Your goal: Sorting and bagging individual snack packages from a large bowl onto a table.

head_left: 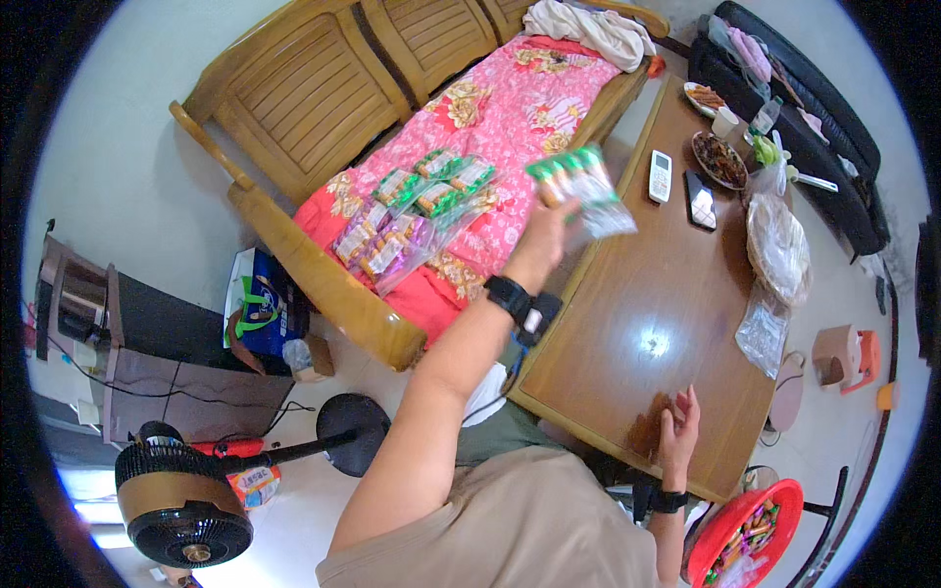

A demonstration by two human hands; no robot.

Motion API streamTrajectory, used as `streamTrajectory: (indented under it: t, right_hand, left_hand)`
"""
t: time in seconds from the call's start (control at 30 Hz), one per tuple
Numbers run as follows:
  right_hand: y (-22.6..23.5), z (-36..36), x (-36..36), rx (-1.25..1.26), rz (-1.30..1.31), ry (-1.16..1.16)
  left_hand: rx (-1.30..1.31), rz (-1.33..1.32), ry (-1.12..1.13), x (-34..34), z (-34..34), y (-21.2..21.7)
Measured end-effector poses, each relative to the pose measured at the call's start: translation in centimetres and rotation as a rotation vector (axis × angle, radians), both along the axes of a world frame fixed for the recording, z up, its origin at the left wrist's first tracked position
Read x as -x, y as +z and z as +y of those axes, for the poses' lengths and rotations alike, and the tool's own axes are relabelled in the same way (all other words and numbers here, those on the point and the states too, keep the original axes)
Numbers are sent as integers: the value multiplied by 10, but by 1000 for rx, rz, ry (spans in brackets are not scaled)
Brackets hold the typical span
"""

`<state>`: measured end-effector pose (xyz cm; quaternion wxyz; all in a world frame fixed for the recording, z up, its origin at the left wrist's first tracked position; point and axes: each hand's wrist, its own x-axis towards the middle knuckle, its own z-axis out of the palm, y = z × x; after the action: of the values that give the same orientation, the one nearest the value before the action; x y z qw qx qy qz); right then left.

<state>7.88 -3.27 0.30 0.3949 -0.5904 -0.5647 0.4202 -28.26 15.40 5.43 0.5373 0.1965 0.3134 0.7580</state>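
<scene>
My left hand [541, 238] is stretched out over the near edge of the table, closed on a clear plastic bag of green-topped snack packets [578, 186], which is blurred by motion. My right hand [678, 429] hovers at the table's near right corner, its fingers apart and holding nothing. Left of the raised bag, several green snack packets [438, 199] lie on the pink floral bench cover [534, 98]. Purple snack packets [397, 247] in clear bags lie beside them, closer to the bench's armrest.
On the wooden table [608, 323] are a white remote [660, 176], a phone [700, 201], a plate of dark food [718, 160] and a plastic-covered basket [779, 245]. A red tub of small packets [750, 539] stands at the lower right. A fan [186, 500] stands at the lower left.
</scene>
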Motion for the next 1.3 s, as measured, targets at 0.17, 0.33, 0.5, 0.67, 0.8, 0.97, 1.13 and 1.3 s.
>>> streamTrajectory:
  t: [0.17, 0.33, 0.5, 0.67, 0.8, 0.97, 1.13, 1.3]
  right_hand:
    - [-5, -10, -1, -227, -623, 171]
    - [-5, -20, 12, -183, -939, 212]
    - [-5, -21, 18, -167, -942, 194]
    - [4, -21, 22, -97, -932, 182]
    - [4, -20, 21, -90, -958, 170]
    - [1, -22, 18, -72, -941, 185]
    - [-3, -23, 13, -56, -952, 200]
    - [-4, -25, 12, -77, -952, 201]
  left_hand:
    - [-78, 51, 325, 111, 36, -57]
    - [69, -95, 350, 197, 38, -108]
    - [225, -22, 444, 277, 36, -142]
    - [223, 101, 371, 281, 56, -115]
    - [250, 66, 381, 300, 75, -136]
    - [281, 87, 378, 332, 97, -190]
    - [341, 554, 484, 348, 90, -215]
    - [743, 762, 663, 329, 96, -191]
